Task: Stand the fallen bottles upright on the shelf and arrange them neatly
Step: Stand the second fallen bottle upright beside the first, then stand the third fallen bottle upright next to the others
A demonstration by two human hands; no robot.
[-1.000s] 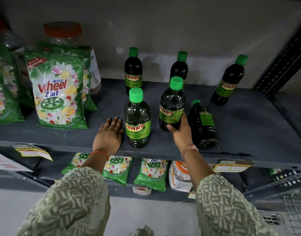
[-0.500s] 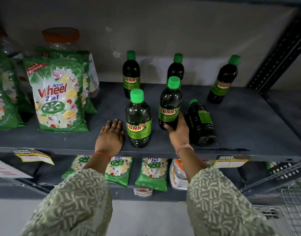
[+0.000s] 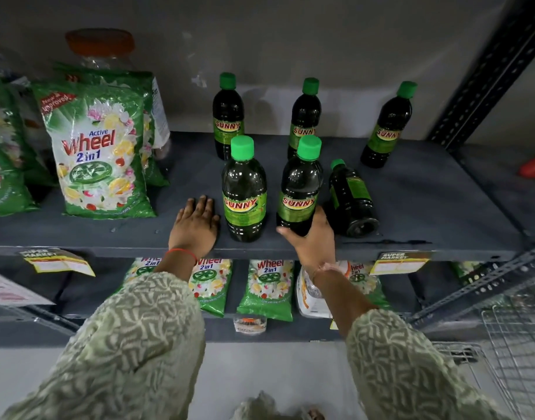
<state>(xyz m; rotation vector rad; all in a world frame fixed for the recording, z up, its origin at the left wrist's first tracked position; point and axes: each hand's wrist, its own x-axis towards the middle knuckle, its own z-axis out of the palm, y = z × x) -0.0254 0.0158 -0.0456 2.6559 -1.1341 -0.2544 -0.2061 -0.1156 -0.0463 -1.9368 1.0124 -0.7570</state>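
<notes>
Dark green-capped "Sunny" bottles stand on the grey shelf [image 3: 411, 207]. Three are upright at the back: the back left bottle [image 3: 228, 116], the back middle bottle [image 3: 305, 116] and the back right bottle [image 3: 387, 125]. Two stand in front: the front left bottle [image 3: 244, 192] and the front middle bottle [image 3: 301, 189]. My right hand [image 3: 313, 241] grips the base of the front middle bottle. A fallen bottle [image 3: 351, 201] lies on its side just right of it, cap pointing back. My left hand [image 3: 195, 227] rests flat on the shelf beside the front left bottle.
Green "Wheel" detergent packs [image 3: 99, 153] stand at the shelf's left, with a plastic jar [image 3: 99, 47] behind. More packs [image 3: 266, 286] lie on the lower shelf. A perforated upright post [image 3: 487, 71] bounds the right side. A wire basket [image 3: 514, 353] sits low right.
The front middle bottle has shifted slightly toward the shelf's front in my right hand. My left hand stays flat on the shelf. The view has tilted a little.
</notes>
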